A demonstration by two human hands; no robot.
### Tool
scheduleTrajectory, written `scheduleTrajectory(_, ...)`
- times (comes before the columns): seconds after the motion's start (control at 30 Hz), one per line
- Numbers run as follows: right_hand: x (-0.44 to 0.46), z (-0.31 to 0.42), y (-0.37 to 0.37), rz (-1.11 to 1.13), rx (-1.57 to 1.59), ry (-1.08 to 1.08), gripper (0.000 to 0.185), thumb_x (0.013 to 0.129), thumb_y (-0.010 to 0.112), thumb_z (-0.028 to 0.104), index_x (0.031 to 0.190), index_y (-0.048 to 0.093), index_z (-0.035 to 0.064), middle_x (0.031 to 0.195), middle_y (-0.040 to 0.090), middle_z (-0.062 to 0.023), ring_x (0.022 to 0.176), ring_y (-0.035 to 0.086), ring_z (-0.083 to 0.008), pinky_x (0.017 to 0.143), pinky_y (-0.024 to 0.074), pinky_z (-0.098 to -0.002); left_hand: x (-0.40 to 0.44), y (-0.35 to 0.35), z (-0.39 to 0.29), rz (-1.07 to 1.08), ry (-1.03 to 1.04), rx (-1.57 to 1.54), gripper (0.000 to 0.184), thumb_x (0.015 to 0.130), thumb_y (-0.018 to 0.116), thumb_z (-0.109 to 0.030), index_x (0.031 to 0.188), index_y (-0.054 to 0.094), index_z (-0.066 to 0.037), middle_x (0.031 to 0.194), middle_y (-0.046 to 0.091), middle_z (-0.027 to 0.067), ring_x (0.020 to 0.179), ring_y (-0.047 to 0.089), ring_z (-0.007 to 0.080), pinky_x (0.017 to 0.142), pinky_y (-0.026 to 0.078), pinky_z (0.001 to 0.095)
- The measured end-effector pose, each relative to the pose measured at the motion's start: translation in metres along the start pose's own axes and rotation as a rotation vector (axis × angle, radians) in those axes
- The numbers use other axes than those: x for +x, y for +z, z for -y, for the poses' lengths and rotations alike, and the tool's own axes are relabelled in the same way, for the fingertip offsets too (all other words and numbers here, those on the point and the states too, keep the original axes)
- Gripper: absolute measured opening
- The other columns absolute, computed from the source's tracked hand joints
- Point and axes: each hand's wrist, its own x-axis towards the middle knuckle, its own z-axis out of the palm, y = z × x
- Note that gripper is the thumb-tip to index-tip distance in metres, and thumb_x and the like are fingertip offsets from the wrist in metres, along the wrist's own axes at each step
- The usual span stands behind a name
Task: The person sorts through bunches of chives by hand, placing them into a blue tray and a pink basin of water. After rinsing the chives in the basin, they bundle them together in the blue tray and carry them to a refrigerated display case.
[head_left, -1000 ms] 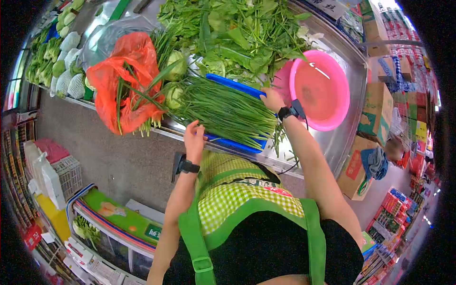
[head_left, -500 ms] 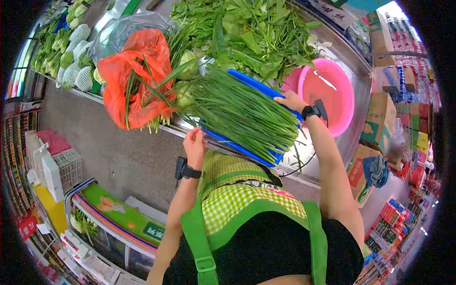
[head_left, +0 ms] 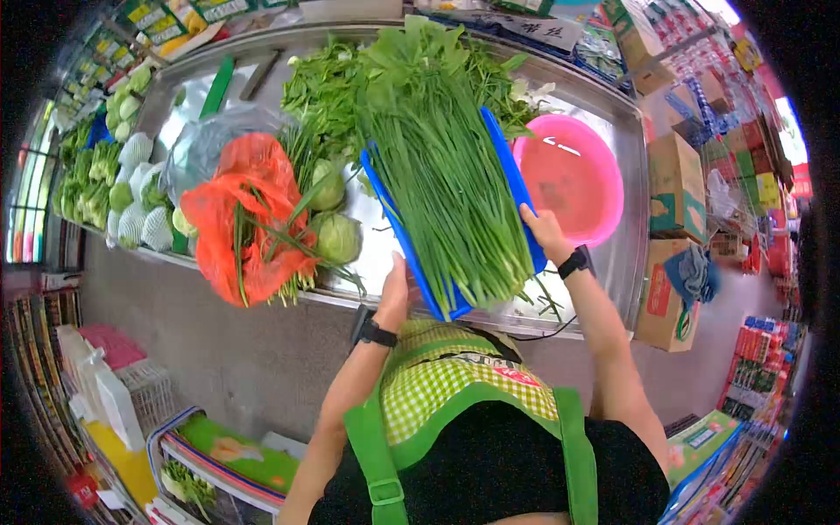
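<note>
A blue tray (head_left: 516, 188) heaped with long green garlic chives (head_left: 446, 184) is in front of me, over the metal counter. The cut stem ends point towards me and the leaves point away. My right hand (head_left: 548, 236) grips the tray's right edge, thumb on the rim. At the lower left side, my left hand (head_left: 398, 293) is against the tray's edge with its thumb up; its other fingers are mostly hidden. Left of the tray sit round green cabbages (head_left: 338, 238) and a red plastic bag (head_left: 249, 219) with chives in and across it.
A pink basin (head_left: 604, 179) of water stands right of the tray on the metal counter (head_left: 632, 254). Leafy greens (head_left: 324, 92) are piled behind. Cardboard boxes (head_left: 675, 188) stand at the right, and a display case (head_left: 232, 455) is at the lower left.
The tray has turned so that its length points away from me. My left hand has come from beside the chives to the tray's left edge. The right hand keeps its grip.
</note>
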Motion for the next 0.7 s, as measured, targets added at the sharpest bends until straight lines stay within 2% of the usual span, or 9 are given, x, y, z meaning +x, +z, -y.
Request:
scheduleTrajectory(0.13,-0.028,-0.001,0.031,-0.083,0.306,0.077,0.04,0.085,0.053,0.036,0.077,0.061,-0.0024,0.064,0.053,0.0016,0.055,0.043,-0.0066,0.049,0.0368,-0.0268,-0.004,0.016,-0.049,0.11,0.126,-0.322,0.069,0.088,0.022,-0.056,0.114,0.048,0.003,0.104,0.058,0.0096,0.095,0.055,0.018,0.083,0.043,0.0286)
scheduleTrajectory(0.2,-0.038,-0.005,0.04,-0.109,0.341,0.085,0.04,0.085,0.054,0.035,0.075,0.061,-0.0024,0.062,0.051,0.0031,0.056,0.042,-0.0055,0.049,0.0359,-0.0261,-0.016,0.021,-0.074,-0.112,0.086,-0.048,0.073,0.087,0.022,-0.058,0.112,0.049,0.004,0.102,0.058,0.012,0.093,0.056,0.0198,0.083,0.044,0.0286)
scheduleTrajectory(0.27,-0.022,-0.051,0.05,-0.147,0.254,0.063,0.041,0.085,0.054,0.037,0.076,0.061,-0.0028,0.061,0.051,0.0027,0.057,0.043,-0.0057,0.05,0.036,-0.0259,-0.012,0.011,-0.072,-0.007,0.137,-0.02,0.072,0.087,0.026,-0.058,0.106,0.052,0.007,0.097,0.059,0.0134,0.083,0.057,0.0183,0.075,0.045,0.0289)
scheduleTrajectory(0.33,-0.044,-0.016,0.055,-0.174,0.313,0.066,0.043,0.084,0.054,0.039,0.076,0.06,-0.003,0.06,0.05,0.0026,0.055,0.041,-0.0058,0.05,0.036,-0.0265,0.009,0.001,-0.06,-0.297,0.137,0.342,0.067,0.088,0.032,-0.053,0.099,0.055,0.009,0.086,0.058,0.0107,0.071,0.052,0.0155,0.064,0.043,0.0288)
scheduleTrajectory(0.4,-0.033,-0.042,0.058,-0.152,0.146,0.024,0.045,0.084,0.053,0.04,0.078,0.06,-0.0044,0.06,0.055,-0.0033,0.054,0.047,-0.0107,0.051,0.0386,-0.0287,0.018,-0.003,-0.046,-0.314,0.346,0.2,0.062,0.088,0.038,-0.049,0.077,0.056,0.009,0.068,0.052,0.0061,0.06,0.042,0.0138,0.054,0.036,0.0308)
scheduleTrajectory(0.47,-0.061,0.018,0.052,-0.252,-0.17,-0.032,0.038,0.083,0.055,0.035,0.092,0.059,-0.0014,0.08,0.061,-0.0124,0.071,0.057,-0.0204,0.061,0.0423,-0.032,0.02,-0.008,-0.043,-0.326,0.32,0.31,0.062,0.089,0.038,-0.047,0.061,0.05,0.006,0.056,0.043,0.0032,0.055,0.036,0.0133,0.05,0.032,0.0326)
scheduleTrajectory(0.53,-0.077,0.047,0.056,-0.54,-0.526,-0.519,0.037,0.08,0.056,0.032,0.108,0.054,0.0073,0.112,0.052,-0.0163,0.102,0.049,-0.0292,0.078,0.0393,-0.0414,0.023,-0.006,-0.036,-0.316,0.366,0.301,0.061,0.089,0.038,-0.047,0.054,0.043,0.003,0.053,0.04,0.0027,0.054,0.032,0.0125,0.048,0.029,0.0337)
scheduleTrajectory(0.63,-0.095,0.074,0.075,-0.144,-0.813,-0.784,0.044,0.078,0.055,0.036,0.118,0.048,0.0171,0.134,0.032,-0.0103,0.125,0.025,-0.0309,0.093,0.02,-0.0592,0.009,0.002,-0.041,-0.263,0.355,0.34,0.06,0.089,0.039,-0.045,0.055,0.046,0.003,0.054,0.041,0.0042,0.054,0.033,0.0118,0.049,0.031,0.0324)
scheduleTrajectory(0.7,-0.086,0.054,0.084,-0.107,-0.967,-0.676,0.05,0.081,0.05,0.036,0.124,0.042,0.0136,0.136,0.031,-0.0082,0.127,0.022,-0.0306,0.094,0.0177,-0.0602,0.003,0.006,-0.04,-0.245,0.344,0.306,0.06,0.089,0.039,-0.046,0.055,0.046,0.003,0.054,0.041,0.0038,0.054,0.033,0.0116,0.049,0.031,0.0322)
